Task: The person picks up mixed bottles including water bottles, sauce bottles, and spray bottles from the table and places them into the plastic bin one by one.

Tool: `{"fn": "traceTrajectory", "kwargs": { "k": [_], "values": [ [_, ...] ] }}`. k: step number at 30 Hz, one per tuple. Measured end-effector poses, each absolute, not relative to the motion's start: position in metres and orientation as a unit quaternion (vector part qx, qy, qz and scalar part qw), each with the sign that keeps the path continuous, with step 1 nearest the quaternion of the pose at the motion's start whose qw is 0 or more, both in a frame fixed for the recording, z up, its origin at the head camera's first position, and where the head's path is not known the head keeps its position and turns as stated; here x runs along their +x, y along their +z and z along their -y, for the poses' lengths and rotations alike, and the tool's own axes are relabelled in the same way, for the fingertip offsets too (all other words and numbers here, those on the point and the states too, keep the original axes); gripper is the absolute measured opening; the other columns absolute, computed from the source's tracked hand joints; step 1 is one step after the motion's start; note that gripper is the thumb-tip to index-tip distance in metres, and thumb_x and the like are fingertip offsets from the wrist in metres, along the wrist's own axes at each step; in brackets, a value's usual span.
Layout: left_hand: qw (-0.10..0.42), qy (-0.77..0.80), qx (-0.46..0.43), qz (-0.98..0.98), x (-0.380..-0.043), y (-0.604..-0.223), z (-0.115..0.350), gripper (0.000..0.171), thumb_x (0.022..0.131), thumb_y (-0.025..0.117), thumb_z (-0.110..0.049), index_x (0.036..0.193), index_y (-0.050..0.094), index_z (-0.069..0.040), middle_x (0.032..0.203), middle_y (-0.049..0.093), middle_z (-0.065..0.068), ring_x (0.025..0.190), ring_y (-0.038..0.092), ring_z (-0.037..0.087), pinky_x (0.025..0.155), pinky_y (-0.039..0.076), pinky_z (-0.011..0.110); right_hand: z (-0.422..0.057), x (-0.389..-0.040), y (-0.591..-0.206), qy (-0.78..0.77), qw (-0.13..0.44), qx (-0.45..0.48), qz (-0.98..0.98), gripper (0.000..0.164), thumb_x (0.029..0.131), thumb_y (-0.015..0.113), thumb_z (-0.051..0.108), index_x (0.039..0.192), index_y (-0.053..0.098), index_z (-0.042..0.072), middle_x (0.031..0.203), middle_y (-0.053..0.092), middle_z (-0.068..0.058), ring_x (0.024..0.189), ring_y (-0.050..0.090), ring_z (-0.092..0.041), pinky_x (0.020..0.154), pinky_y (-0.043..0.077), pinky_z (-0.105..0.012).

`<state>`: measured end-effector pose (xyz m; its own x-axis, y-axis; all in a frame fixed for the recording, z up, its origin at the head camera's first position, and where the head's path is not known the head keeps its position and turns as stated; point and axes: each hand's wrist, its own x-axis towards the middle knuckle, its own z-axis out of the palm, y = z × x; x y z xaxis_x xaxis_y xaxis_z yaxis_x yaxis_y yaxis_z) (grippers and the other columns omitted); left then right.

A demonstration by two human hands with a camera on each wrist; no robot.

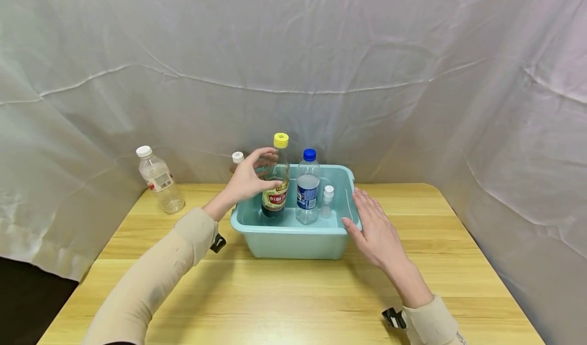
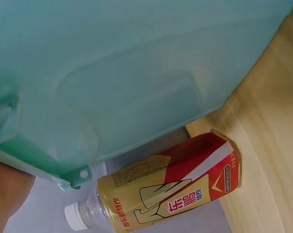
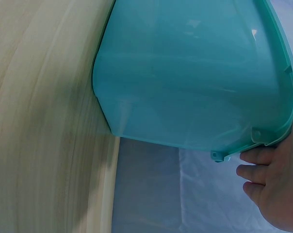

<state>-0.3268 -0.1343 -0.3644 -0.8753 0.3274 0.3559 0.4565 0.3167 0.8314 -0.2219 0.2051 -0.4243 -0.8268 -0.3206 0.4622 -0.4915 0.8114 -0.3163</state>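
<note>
My left hand [image 1: 247, 179] curves round the upper part of a sauce bottle [image 1: 275, 198] with a yellow cap, thumb across its front and fingers at its far side. The bottle stands at the left in a light blue plastic basin [image 1: 293, 243], dark liquid in its lower part. Beside it in the basin are a clear bottle [image 1: 307, 192] with a blue cap and a small clear bottle [image 1: 327, 202] with a white cap. With fingers straight, my right hand [image 1: 376, 230] rests at the basin's right rim; the right wrist view shows its fingertips [image 3: 255, 172] by the rim.
A red and gold drink bottle [image 2: 170, 184] with a white cap stands outside the basin, by its left side. Farther left, an empty clear bottle [image 1: 162, 182] stands on the wooden table [image 1: 284, 299]. Grey cloth [image 1: 293, 54] hangs behind the table.
</note>
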Motion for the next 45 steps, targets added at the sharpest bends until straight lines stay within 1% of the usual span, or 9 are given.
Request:
{"fn": "traceTrajectory", "kwargs": {
  "k": [4,8,13,18,23,29,37,45],
  "values": [
    [0.051,-0.525,-0.251,0.811,-0.33,-0.366,0.135,0.078,0.08,0.089,-0.002,0.147,0.05,-0.011,0.143,0.06,0.015,0.129,0.059,0.035,0.105,0.054,0.052,-0.205,-0.222,-0.425,0.217,0.199,0.218,0.931,0.07,0.109,0.047,0.043,0.158,0.036,-0.006,0.166,0.033,-0.02,0.153,0.03,-0.04,0.127,0.022,-0.055],
    [0.041,-0.505,-0.258,0.823,-0.333,-0.366,0.134,0.079,0.079,0.091,-0.003,0.146,0.049,-0.008,0.141,0.062,0.013,0.127,0.061,0.033,0.104,0.055,0.048,-0.205,-0.222,-0.425,0.218,0.199,0.217,0.93,0.07,0.109,0.047,0.043,0.158,0.036,-0.006,0.166,0.033,-0.02,0.153,0.03,-0.04,0.126,0.023,-0.056],
    [0.04,-0.482,-0.26,0.836,-0.335,-0.366,0.133,0.08,0.075,0.093,-0.001,0.141,0.048,-0.006,0.135,0.063,0.013,0.123,0.063,0.033,0.105,0.055,0.046,-0.205,-0.222,-0.424,0.218,0.2,0.217,0.93,0.07,0.109,0.048,0.043,0.157,0.036,-0.006,0.166,0.033,-0.02,0.153,0.03,-0.04,0.127,0.022,-0.055],
    [0.021,-0.486,-0.254,0.836,-0.338,-0.367,0.131,0.08,0.074,0.093,0.001,0.139,0.047,-0.006,0.133,0.063,0.012,0.126,0.062,0.034,0.108,0.053,0.045,-0.205,-0.222,-0.423,0.22,0.199,0.217,0.93,0.07,0.109,0.048,0.043,0.157,0.036,-0.006,0.166,0.033,-0.02,0.153,0.03,-0.04,0.127,0.022,-0.055],
    [-0.002,-0.494,-0.249,0.833,-0.338,-0.367,0.13,0.079,0.074,0.092,0.005,0.138,0.046,-0.005,0.134,0.062,0.012,0.132,0.058,0.036,0.112,0.049,0.045,-0.205,-0.222,-0.423,0.221,0.197,0.217,0.93,0.07,0.109,0.047,0.043,0.158,0.036,-0.006,0.166,0.033,-0.02,0.154,0.03,-0.04,0.127,0.022,-0.054],
    [-0.015,-0.496,-0.252,0.831,-0.338,-0.368,0.128,0.078,0.074,0.09,0.007,0.137,0.045,-0.004,0.136,0.061,0.014,0.136,0.055,0.039,0.115,0.045,0.047,-0.206,-0.221,-0.423,0.221,0.198,0.218,0.93,0.07,0.109,0.047,0.043,0.158,0.035,-0.005,0.166,0.033,-0.02,0.153,0.03,-0.041,0.127,0.021,-0.053],
    [-0.014,-0.494,-0.25,0.832,-0.337,-0.37,0.128,0.077,0.074,0.09,0.006,0.135,0.043,-0.002,0.136,0.061,0.014,0.136,0.056,0.038,0.116,0.044,0.048,-0.204,-0.221,-0.424,0.22,0.2,0.218,0.929,0.069,0.109,0.048,0.043,0.158,0.036,-0.005,0.166,0.033,-0.021,0.153,0.03,-0.041,0.127,0.021,-0.054],
    [-0.009,-0.499,-0.238,0.833,-0.334,-0.372,0.128,0.081,0.076,0.089,0.007,0.14,0.042,-0.003,0.136,0.061,0.014,0.137,0.055,0.038,0.117,0.043,0.049,-0.204,-0.221,-0.425,0.219,0.199,0.218,0.93,0.07,0.109,0.047,0.043,0.158,0.036,-0.006,0.166,0.033,-0.02,0.154,0.03,-0.04,0.127,0.021,-0.054]
  ]
}}
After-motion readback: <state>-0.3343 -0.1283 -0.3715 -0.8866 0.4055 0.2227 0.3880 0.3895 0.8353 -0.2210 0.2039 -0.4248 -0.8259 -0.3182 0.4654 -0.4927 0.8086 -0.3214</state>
